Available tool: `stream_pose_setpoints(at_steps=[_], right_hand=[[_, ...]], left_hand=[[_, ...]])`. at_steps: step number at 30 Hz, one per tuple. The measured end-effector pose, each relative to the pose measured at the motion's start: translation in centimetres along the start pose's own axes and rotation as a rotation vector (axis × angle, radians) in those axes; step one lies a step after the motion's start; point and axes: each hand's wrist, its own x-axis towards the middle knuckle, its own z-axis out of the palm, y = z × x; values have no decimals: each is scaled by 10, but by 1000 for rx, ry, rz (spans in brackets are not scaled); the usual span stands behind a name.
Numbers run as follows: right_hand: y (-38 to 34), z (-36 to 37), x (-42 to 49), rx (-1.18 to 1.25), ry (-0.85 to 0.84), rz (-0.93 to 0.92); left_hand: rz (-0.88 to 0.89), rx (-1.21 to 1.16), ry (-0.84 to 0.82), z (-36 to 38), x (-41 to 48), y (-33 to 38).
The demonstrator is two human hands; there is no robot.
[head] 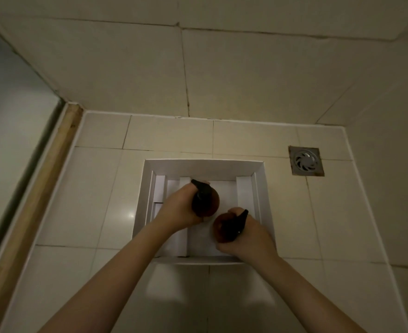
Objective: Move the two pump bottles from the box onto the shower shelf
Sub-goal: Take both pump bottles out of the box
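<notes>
While both pump bottles are seen within the outline of the white box (258,188) in the lower middle of the frame, the task is judged to be at its very start: each bottle has been taken in hand, but neither has been carried clear, and no shower shelf is visible anywhere in the view. Whether the bottles are lifted off the box floor or resting on it cannot be told from this overhead angle.

The left bottle (209,204), amber with a dark pump head, is shown near the centre of the box and is grasped by the left hand (178,210), whose fingers are wrapped around the body from the left side, with the thumb near the pump. The right bottle (223,227), slightly lower and to the right, is held by the right hand (248,239), which is curled around it from the lower right, the dark nozzle pointing toward the upper right. Both grips are closed firmly on the bottles.

Both forearms are extended upward from the bottom edge of the frame and converge on the box, the wrists bent slightly inward. The box stands on the tiled floor (97,193), with a floor drain (306,161) to its upper right and a wooden strip (29,203) along the left. Lifting, carrying and setting down both bottles are judged to remain.
</notes>
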Motion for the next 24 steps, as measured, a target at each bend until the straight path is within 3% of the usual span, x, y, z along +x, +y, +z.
stream_pose_setpoints(at_steps=[5,9,12,17,24], right_hand=[[6,-2,1,-19,-69,-44],[9,0,5,-36,-37,-70],[9,-3,5,0,8,-116],[3,-18,1,268,49,-188],[-44,-78,-16,460,109,-448]], left_hand=[[-67,76,-64,3,7,0],[-116,84,-23,10,9,1],[-154,-54,34,8,3,3],[-46,-167,152,-17,-14,20],[-37,-408,331,-85,-42,56]])
